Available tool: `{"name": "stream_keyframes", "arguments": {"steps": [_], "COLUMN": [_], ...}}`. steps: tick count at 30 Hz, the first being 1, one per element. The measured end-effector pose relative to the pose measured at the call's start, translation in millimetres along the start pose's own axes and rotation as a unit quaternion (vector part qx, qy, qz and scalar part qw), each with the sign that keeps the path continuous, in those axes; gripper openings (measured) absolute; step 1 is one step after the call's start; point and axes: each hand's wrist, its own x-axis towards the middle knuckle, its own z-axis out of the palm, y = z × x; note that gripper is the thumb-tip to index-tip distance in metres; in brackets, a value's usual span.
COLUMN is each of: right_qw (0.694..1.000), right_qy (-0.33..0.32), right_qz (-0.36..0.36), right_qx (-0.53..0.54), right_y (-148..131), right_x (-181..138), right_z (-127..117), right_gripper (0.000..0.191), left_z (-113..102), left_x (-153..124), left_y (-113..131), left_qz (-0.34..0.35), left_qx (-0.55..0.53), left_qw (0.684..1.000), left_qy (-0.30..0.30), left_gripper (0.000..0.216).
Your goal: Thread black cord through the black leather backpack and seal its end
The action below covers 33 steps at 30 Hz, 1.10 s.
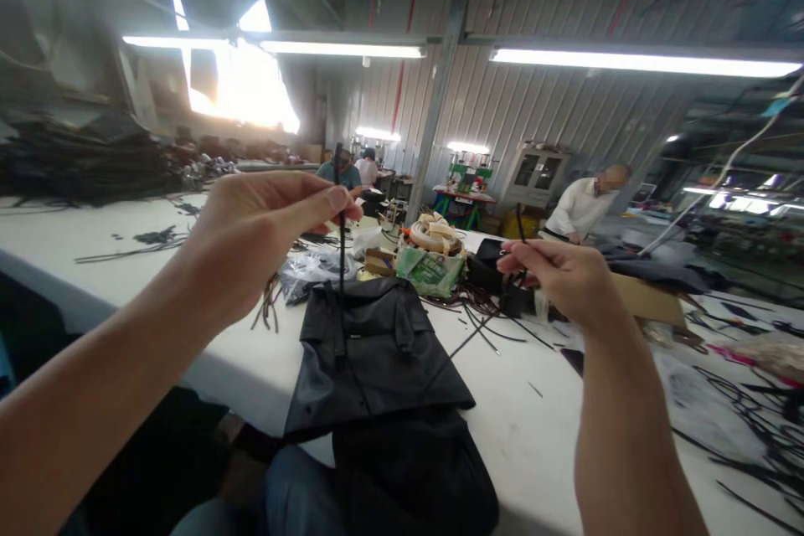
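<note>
Knees in blue denim show at the near edge. Over them hangs a black fabric bag (377, 352) with flap pockets, its near part drooping off the white worktop (515, 427) and its far part lying flat on it.

Just above the bag, left of centre, the left hand (264, 234) is closed in a pinch, thumb against fingers, on a thin black cord (342, 268). The cord runs straight down to the bag's far edge and pokes up a little past the thumb. To the right and slightly farther off, the right hand (565, 280) is also closed, its fingertips nipping a short black strand (520, 228) that points upward. Whether this is the other end of the same cord cannot be told.

The step in hand looks like handling the cord at the bag's opening, with the cord lifted and held taut on the left side. Further handling would call for a steady pinch in both hands and care not to drag the bag off the near edge.

Beyond the hands lie loose black strips (483, 327), a crumpled clear plastic bag (311, 268), a green packet (432, 268) topped with coiled tan webbing, and a brown cardboard box (650, 301). At the far right, a person in a white shirt (581, 205) bends over the same worktop.
</note>
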Motion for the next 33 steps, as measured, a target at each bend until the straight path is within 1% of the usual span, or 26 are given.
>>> {"name": "stream_keyframes", "arguments": {"steps": [2, 3, 4, 5, 6, 7, 8, 9, 10, 11, 12, 14, 15, 17, 19, 20, 21, 23, 24, 25, 26, 27, 29, 30, 31, 33], "right_qw": [0.986, 0.975, 0.97, 0.973, 0.983, 0.995, 0.996, 0.982, 0.952, 0.927, 0.906, 0.888, 0.884, 0.874, 0.867, 0.87, 0.875, 0.889, 0.895, 0.9, 0.905, 0.911, 0.922, 0.926, 0.929, 0.934], "right_qy": [0.057, 0.079, 0.094, 0.09, 0.065, 0.02, -0.076, -0.172, -0.26, -0.299, -0.313, -0.287, -0.269, -0.252, -0.257, -0.25, -0.232, -0.162, -0.119, -0.083, -0.059, -0.046, -0.039, -0.036, -0.03, -0.011], "right_qz": [0.056, 0.067, 0.065, 0.055, 0.039, 0.03, 0.037, 0.049, 0.064, 0.077, 0.088, 0.103, 0.107, 0.108, 0.109, 0.112, 0.116, 0.12, 0.115, 0.103, 0.088, 0.073, 0.044, 0.031, 0.015, -0.023], "right_qx": [-0.147, -0.196, -0.217, -0.205, -0.165, -0.093, -0.012, 0.07, 0.149, 0.215, 0.269, 0.343, 0.368, 0.401, 0.412, 0.411, 0.408, 0.411, 0.415, 0.415, 0.411, 0.402, 0.382, 0.374, 0.368, 0.357], "right_y": [40, 51, 54, 50, 38, 22, 2, -19, -38, -55, -67, -78, -78, -71, -60, -54, -49, -40, -37, -34, -32, -31, -31, -33, -35, -43], "right_x": [-8, -16, -28, -42, -58, -75, -93, -110, -124, -137, -146, -158, -160, -160, -155, -150, -144, -127, -117, -106, -95, -85, -68, -62, -56, -48], "right_z": [-8, -6, 0, 10, 23, 38, 54, 71, 87, 103, 116, 138, 146, 156, 158, 156, 152, 140, 132, 124, 116, 109, 97, 92, 89, 86], "right_gripper": [0.038, 0.036, 0.037, 0.042, 0.049, 0.051, 0.051, 0.052, 0.055, 0.058, 0.056, 0.04, 0.031, 0.026, 0.025, 0.025, 0.025, 0.026, 0.028, 0.029, 0.03, 0.03, 0.03, 0.029, 0.028, 0.024], "left_z": [-9, -10, -8, -4, 2, 10, 18, 26, 33, 40, 44, 50, 50, 48, 42, 38, 34, 22, 15, 8, 2, -5, -17, -21, -25, -27], "left_x": [-25, -36, -46, -55, -62, -67, -71, -74, -76, -78, -80, -84, -85, -87, -89, -91, -94, -107, -118, -132, -149, -168, -207, -225, -240, -260], "left_y": [-12, -20, -29, -38, -47, -56, -63, -70, -74, -78, -79, -79, -79, -77, -79, -82, -88, -106, -119, -133, -149, -166, -198, -213, -225, -242], "left_qz": [-0.067, -0.102, -0.134, -0.162, -0.184, -0.203, -0.219, -0.232, -0.24, -0.244, -0.246, -0.238, -0.231, -0.217, -0.208, -0.199, -0.181, -0.116, -0.081, -0.053, -0.049, -0.063, -0.111, -0.13, -0.133, -0.1], "left_qx": [0.001, -0.01, -0.027, -0.045, -0.064, -0.078, -0.089, -0.093, -0.094, -0.091, -0.085, -0.076, -0.075, -0.076, -0.062, -0.038, -0.002, 0.108, 0.174, 0.24, 0.302, 0.355, 0.435, 0.467, 0.487, 0.505], "left_qw": [0.998, 0.995, 0.99, 0.985, 0.98, 0.975, 0.971, 0.968, 0.966, 0.965, 0.964, 0.966, 0.967, 0.967, 0.967, 0.969, 0.972, 0.975, 0.968, 0.955, 0.933, 0.912, 0.868, 0.85, 0.839, 0.834], "left_qy": [-0.013, -0.021, -0.028, -0.032, -0.033, -0.033, -0.032, -0.032, -0.036, -0.042, -0.05, -0.071, -0.083, -0.109, -0.135, -0.143, -0.147, -0.154, -0.159, -0.169, -0.187, -0.197, -0.213, -0.206, -0.203, -0.198], "left_gripper": [0.02, 0.022, 0.024, 0.025, 0.027, 0.028, 0.029, 0.03, 0.031, 0.031, 0.031, 0.029, 0.027, 0.027, 0.031, 0.035, 0.041, 0.051, 0.053, 0.053, 0.054, 0.057, 0.064, 0.066, 0.066, 0.057]}}
